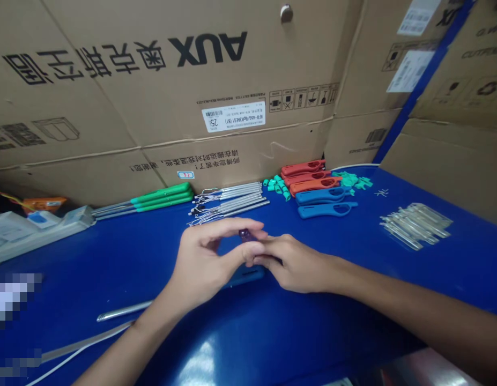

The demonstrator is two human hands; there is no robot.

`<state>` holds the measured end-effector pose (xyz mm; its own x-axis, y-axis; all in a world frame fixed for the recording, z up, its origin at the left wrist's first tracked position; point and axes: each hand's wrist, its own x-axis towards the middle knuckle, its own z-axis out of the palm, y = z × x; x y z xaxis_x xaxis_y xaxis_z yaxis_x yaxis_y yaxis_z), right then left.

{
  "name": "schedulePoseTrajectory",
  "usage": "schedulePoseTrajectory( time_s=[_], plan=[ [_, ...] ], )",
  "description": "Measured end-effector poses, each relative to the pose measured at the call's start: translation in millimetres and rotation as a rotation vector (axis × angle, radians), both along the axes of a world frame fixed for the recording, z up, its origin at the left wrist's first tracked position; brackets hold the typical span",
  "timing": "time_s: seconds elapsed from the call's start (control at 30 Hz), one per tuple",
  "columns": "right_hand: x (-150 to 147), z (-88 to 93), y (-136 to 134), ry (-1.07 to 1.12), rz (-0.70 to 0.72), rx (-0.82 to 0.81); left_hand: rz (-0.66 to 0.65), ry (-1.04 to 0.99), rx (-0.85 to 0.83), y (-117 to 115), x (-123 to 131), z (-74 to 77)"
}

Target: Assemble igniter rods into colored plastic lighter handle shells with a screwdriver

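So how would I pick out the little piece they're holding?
On the blue table, find where the two hands meet. The left hand pinches a small piece next to the right hand. It alone is dark purple; the loose caps behind are green.

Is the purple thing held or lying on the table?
Held: the left hand pinches the purple thing; the right hand touches it.

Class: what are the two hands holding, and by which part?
The left hand pinches a small dark purple piece between thumb and forefinger, right hand touching; gripped part hidden.
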<state>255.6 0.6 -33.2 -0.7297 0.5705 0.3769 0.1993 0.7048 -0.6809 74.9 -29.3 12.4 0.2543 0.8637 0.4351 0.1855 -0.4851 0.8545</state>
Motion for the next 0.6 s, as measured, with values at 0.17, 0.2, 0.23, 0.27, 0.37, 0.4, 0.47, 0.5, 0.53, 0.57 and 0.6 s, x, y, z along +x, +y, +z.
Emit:
schedulePoseTrajectory(
  time_s=[0.17,0.2,0.23,0.27,0.37,0.4,0.47,0.5,0.53,0.57,0.6],
  plan=[
    [-4.0,-4.3,0.1,0.11,-0.087,0.041,0.206,0.034,0.138,2.9,6.4,-5.5],
    [-5.2,-6.2,1.0,0.147,-0.1,0.055,0.229,0.044,0.156,2.9,7.2,-6.2],
    [-6.2,-8.0,1.8,0.174,-0.111,0.064,0.234,0.05,0.167,2.5,7.4,-6.7],
    [-6.9,-9.4,2.5,0.191,-0.125,0.062,0.218,0.052,0.166,1.7,7.0,-6.8],
    [-7.9,-10.3,2.1,0.218,-0.198,-0.004,0.07,0.025,0.084,-1.5,3.2,-5.5],
    [-7.8,-9.5,1.2,0.225,-0.229,-0.025,0.019,0.011,0.044,-2.3,1.7,-4.8],
    [-7.4,-6.9,-0.8,0.224,-0.263,-0.046,-0.021,-0.016,-0.008,-2.8,-0.3,-4.0],
    [-7.1,-5.5,-1.7,0.216,-0.261,-0.042,-0.011,-0.03,-0.011,-2.4,-0.5,-4.1],
    [-6.7,-4.1,-2.3,0.204,-0.252,-0.033,0.013,-0.046,-0.002,-1.7,-0.2,-4.5],
    [-6.2,-2.9,-2.7,0.19,-0.235,-0.022,0.042,-0.068,0.014,-0.8,0.4,-5.3],
    [-5.7,-1.9,-2.8,0.176,-0.212,-0.007,0.07,-0.097,0.034,0.1,1.1,-6.4]
  ],
)
